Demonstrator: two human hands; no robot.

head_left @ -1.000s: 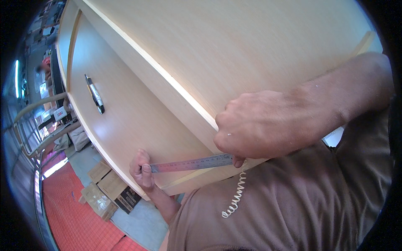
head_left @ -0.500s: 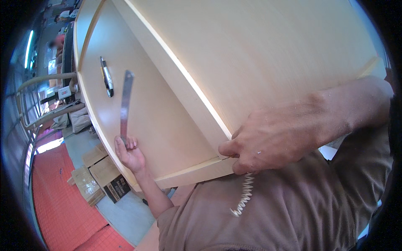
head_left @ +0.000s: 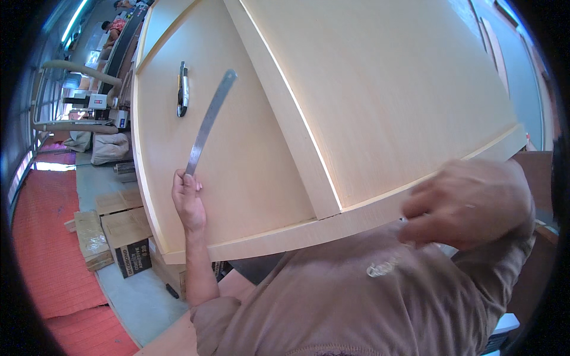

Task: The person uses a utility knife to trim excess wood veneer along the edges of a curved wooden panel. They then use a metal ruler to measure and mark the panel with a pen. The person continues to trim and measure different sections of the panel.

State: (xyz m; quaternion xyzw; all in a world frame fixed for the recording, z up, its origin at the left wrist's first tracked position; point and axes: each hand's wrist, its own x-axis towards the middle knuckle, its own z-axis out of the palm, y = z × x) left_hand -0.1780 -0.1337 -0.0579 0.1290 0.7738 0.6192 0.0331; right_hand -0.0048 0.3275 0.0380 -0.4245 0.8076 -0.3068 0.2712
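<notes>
My left hand [head_left: 190,202] is closed round the lower end of a thin steel ruler [head_left: 211,124], which slants up over the recessed pale wooden panel [head_left: 261,178]. Blurred by motion, my right hand [head_left: 469,207] is curled just off the panel's near edge strip [head_left: 386,204]; what its fingers hold is hidden. A pale curled shaving [head_left: 383,267] shows against my brown shirt, apart from the right hand. On the panel beyond the ruler lies a utility knife [head_left: 183,89] with a silver and black body.
A raised wooden divider [head_left: 285,113] splits the panel into two bays. Cardboard boxes [head_left: 127,234] stand on the floor at the left, beside red matting [head_left: 47,237]. Bent pipes [head_left: 83,66] and grey sacks [head_left: 111,147] are farther back. Another person [head_left: 113,32] sits far off.
My right hand has moved right, away from the divider's near end. The curled shaving no longer hangs at that hand. The ruler has tilted further right, and the whole view has shifted.
</notes>
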